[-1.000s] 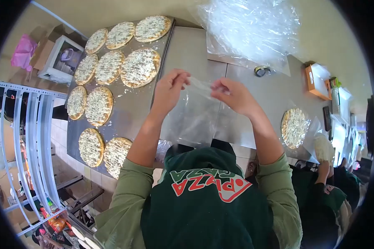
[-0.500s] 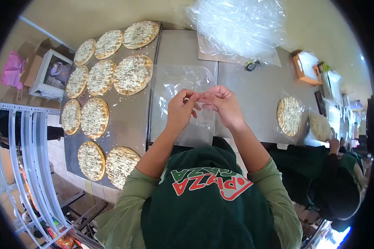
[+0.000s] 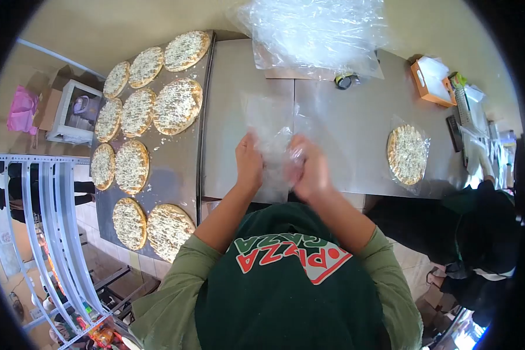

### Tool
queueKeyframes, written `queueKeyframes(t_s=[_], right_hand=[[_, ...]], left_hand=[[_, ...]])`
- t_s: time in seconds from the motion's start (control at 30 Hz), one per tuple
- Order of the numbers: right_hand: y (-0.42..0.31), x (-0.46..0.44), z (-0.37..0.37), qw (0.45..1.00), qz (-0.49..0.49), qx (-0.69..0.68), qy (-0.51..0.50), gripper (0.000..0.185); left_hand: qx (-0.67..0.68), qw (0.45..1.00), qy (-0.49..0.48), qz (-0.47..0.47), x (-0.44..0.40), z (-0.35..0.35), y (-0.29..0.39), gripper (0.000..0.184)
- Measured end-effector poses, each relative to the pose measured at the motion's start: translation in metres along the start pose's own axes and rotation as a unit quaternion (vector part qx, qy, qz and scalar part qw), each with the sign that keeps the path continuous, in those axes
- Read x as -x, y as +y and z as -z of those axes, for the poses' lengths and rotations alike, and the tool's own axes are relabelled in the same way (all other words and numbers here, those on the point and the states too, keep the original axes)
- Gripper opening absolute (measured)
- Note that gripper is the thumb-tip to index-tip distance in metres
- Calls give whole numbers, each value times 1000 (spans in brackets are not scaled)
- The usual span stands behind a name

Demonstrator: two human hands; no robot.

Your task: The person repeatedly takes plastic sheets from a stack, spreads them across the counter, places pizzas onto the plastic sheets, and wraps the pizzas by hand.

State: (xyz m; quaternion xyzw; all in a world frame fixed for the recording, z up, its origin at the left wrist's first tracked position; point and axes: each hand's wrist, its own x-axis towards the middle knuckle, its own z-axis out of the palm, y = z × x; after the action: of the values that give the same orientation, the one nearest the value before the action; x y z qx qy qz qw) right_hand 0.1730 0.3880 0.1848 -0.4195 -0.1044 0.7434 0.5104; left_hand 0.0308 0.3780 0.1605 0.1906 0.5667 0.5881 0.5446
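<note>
A clear plastic bag [image 3: 268, 116] is stretched between my two hands above the steel table [image 3: 227, 76]. My left hand [image 3: 249, 162] is closed on the bag's left side. On its right side my right hand [image 3: 309, 169] grips the plastic, its fingers smeared by motion. To the left, several pizzas [image 3: 178, 107] topped with pale shreds and dark streaks lie in rows on a dark tray [image 3: 169, 157]. A bagged pizza [image 3: 407, 154] rests on the table to my right.
A heap of clear plastic bags [image 3: 315, 35] lies at the back, with a tape roll [image 3: 344, 80] by it. An orange box [image 3: 431, 81] stands at the back right. Another person [image 3: 461, 227] is at the right edge. A metal rack [image 3: 58, 233] stands at left.
My hands have moved down and apart, from fingertips together to gripping the bag's two sides. The bag has been lifted from lying flat. The other person's bagged pizza at right is out of sight.
</note>
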Motion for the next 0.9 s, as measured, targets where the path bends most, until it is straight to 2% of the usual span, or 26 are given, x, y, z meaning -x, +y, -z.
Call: queueKeyframes(t_s=[0.07,0.1,0.17,0.23,0.27,0.33,0.37,0.43,0.47,0.5,0.53,0.6,0.63,0.67,0.73,0.83,0.9], right_hand=[[2,-1,10,998,-38,1,48,10],[-1,-53,69,988,34,-17,150,14],[-36,-94,160,973,35,-27,226,17],[-48,-96,195,969,40,114,215,13],[-48,-99,207,943,112,219,226,12],[-43,-107,227,842,253,418,229,16],[-48,-107,231,802,253,489,233,18],[-60,-98,236,706,247,619,239,26],[-64,-94,232,697,248,630,236,26],[-67,-90,223,688,249,640,234,27],[-71,-85,213,678,251,651,232,29],[-81,-62,171,478,391,751,234,38],[-82,-57,159,365,454,780,228,43],[-74,-61,163,404,447,790,117,48],[-47,-72,180,466,412,776,-105,58],[-26,-84,181,508,226,809,-191,92],[-58,-73,172,438,120,882,-127,108]], left_hand=[[64,996,-14,57,-4,15,6,42],[103,988,-67,98,-17,51,19,43],[141,982,-52,114,-41,101,32,41],[82,987,63,127,-47,110,20,40],[53,983,118,131,-51,114,12,39],[-112,983,132,62,-61,131,-23,34],[-194,971,139,28,-66,142,-42,32],[-374,909,180,-40,-85,169,-77,26],[-460,863,195,-74,-90,175,-86,23],[-557,766,243,-212,-73,146,-75,21],[-587,717,226,-301,-59,115,-59,21],[-630,593,186,-465,-40,69,-41,21],[-652,620,45,-433,-41,61,-54,24],[-660,634,-98,-391,-44,55,-70,27],[-587,681,-247,-361,-53,41,-107,29],[-645,663,-235,-298,-50,28,-106,63],[-742,597,-230,-200,-42,23,-83,93]])
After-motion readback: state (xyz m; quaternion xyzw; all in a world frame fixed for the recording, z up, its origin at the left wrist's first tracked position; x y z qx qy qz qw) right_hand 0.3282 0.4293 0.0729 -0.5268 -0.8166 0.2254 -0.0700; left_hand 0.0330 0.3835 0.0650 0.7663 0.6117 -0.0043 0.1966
